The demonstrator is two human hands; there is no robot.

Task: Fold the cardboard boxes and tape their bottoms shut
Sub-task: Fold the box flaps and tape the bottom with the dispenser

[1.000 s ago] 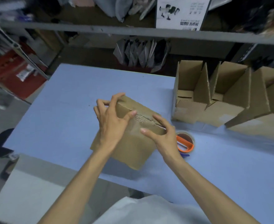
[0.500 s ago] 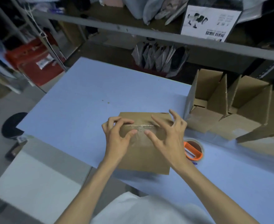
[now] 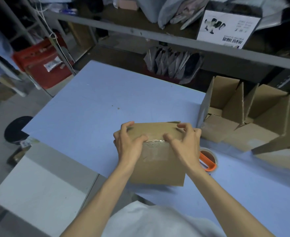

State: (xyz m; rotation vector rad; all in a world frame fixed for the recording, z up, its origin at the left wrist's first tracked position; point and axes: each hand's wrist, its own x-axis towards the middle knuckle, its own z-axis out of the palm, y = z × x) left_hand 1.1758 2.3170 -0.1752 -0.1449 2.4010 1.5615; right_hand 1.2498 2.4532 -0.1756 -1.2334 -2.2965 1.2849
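Two hands clamp the box (image 3: 158,168) on the table (image 3: 89,108): left hand (image 3: 128,146) and right hand (image 3: 186,146) curl fingers (image 3: 126,127) over its far edge, thumbs pressing the taped seam (image 3: 155,140). Just right lies the tape (image 3: 209,159); open boxes (image 3: 235,117) stand beyond.

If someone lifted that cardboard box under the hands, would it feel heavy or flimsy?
Probably light: the cardboard box is thin board, like the open boxes beside it. Likely fairly stiff, since its faces look flat where the left hand and right hand hold it. Pushed, it would likely slide on the smooth blue table, not roll.
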